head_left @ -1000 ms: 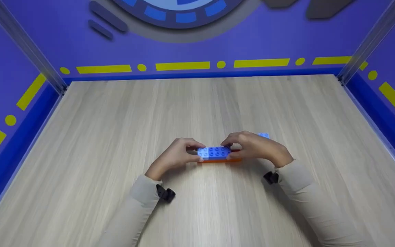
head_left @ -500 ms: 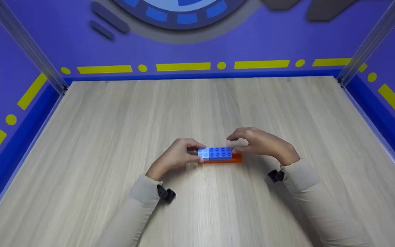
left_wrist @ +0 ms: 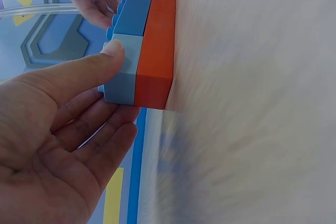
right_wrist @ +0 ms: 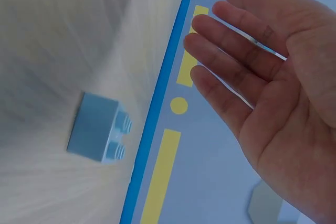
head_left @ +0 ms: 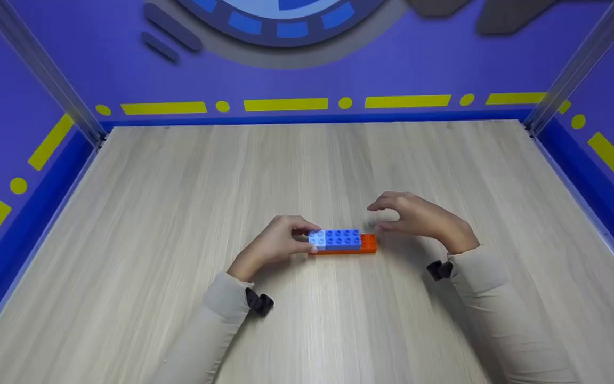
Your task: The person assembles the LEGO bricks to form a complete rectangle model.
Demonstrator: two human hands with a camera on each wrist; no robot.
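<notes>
A long orange brick (head_left: 369, 246) lies on the table. On top of it sit a blue brick (head_left: 343, 240) and, at the left end, a light blue brick (left_wrist: 126, 80); the orange studs at the right end are bare. My left hand (head_left: 275, 242) pinches the light blue brick between thumb and fingers. Just off the right end of the stack, my right hand (head_left: 425, 217) hovers with loosely bent fingers and nothing in them. A separate small light blue brick (right_wrist: 94, 127) stands on the table in the right wrist view; the right hand hides it in the head view.
The wood-grain table (head_left: 190, 176) is bounded by a blue-purple back wall (head_left: 285, 85) and side walls with yellow markings. Metal posts (head_left: 46, 74) stand at the back corners. Dark wrist devices (head_left: 259, 302) are strapped at both cuffs.
My right hand has let go of the blue brick and moved right and slightly back, uncovering the orange end. The left hand keeps its hold, and the stack stays in place.
</notes>
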